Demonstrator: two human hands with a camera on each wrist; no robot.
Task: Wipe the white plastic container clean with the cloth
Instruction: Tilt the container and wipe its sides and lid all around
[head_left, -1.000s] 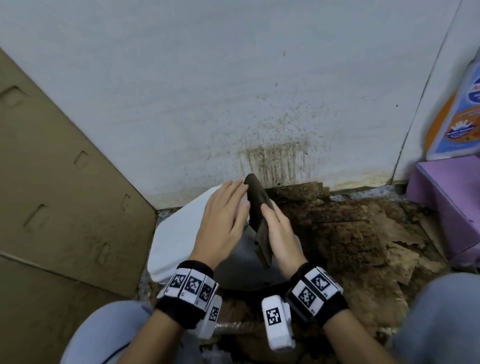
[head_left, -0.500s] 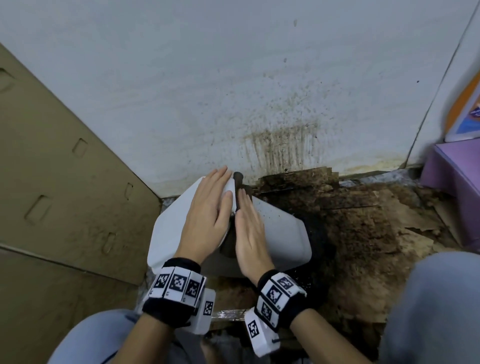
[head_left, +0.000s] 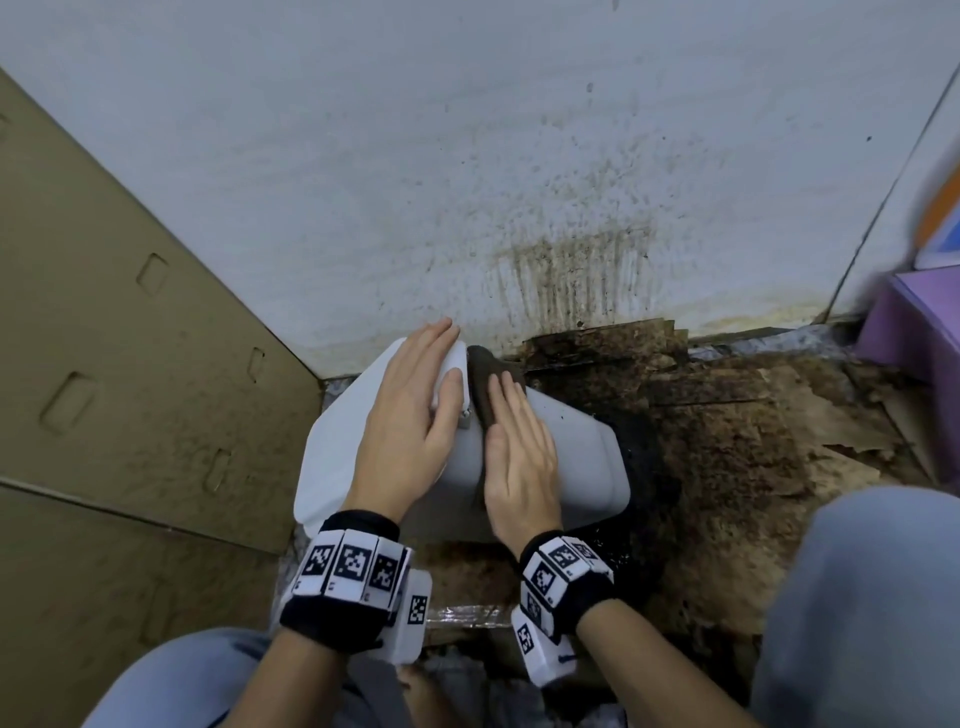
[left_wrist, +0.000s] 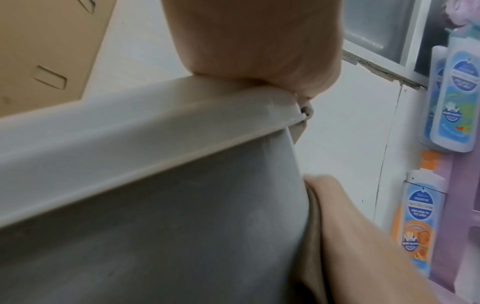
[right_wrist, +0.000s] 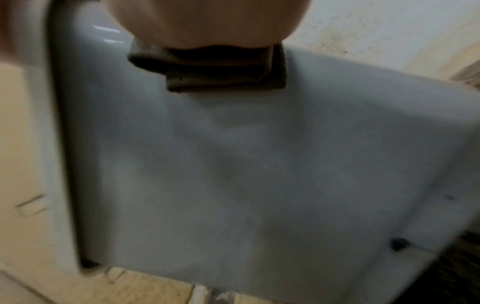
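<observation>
Smooth white container (head_left: 582, 457), flat right hand (head_left: 519, 462) pressing folded brown cloth (head_left: 485, 382), left hand (head_left: 410, 415) flat

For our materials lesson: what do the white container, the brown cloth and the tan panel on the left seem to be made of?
White container: likely moulded plastic, smooth with a slight sheen and rounded edges.
Brown cloth: woven fabric, matt and folded in layers.
Tan panel: probably cardboard, dull, with creases and punched slots.

The container (head_left: 571, 457) is white and the cloth (head_left: 485, 384) on it dark brown. Black wristbands (head_left: 343, 571) carry black-and-white square-code tags. The wall (head_left: 467, 156) is pale grey with brown speckles, the cardboard (head_left: 130, 364) tan, the box (head_left: 914, 332) purple.
</observation>
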